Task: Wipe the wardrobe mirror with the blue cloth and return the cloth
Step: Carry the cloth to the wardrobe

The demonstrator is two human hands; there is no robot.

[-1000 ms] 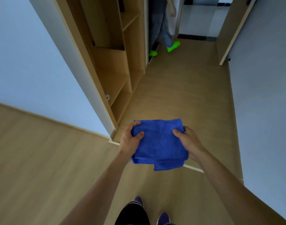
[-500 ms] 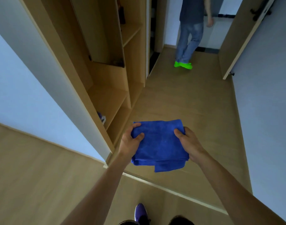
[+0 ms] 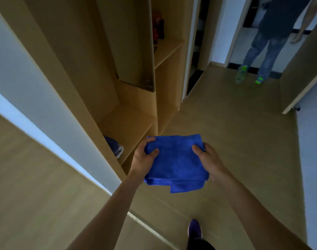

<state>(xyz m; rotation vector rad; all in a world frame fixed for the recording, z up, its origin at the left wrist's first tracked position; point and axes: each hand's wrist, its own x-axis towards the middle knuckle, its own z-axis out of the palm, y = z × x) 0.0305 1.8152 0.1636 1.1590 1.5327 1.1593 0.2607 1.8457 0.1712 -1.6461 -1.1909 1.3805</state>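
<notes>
Wood-grain wardrobe point(image 3: 136, 114): open shelves; top cut off by the frame.
Second person point(image 3: 262, 51): at the far doorway, seen only from the torso down, blurred, green shoes.
Blue cloth point(image 3: 175, 163): folded, held out in front over the floor, beside the wardrobe's lower shelf.
Left hand point(image 3: 143, 161): thumb on top, fingers under, pinching the cloth's left edge.
Right hand point(image 3: 210, 159): same pinch on the right edge.
Red object point(image 3: 157, 26): upper shelf, too dim to identify.
Dark blue item point(image 3: 114, 145): lower shelf, half hidden by the panel.
Writing: none readable.

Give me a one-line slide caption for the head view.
Both hands, left and right, hold the folded blue cloth beside the open wardrobe.
</notes>
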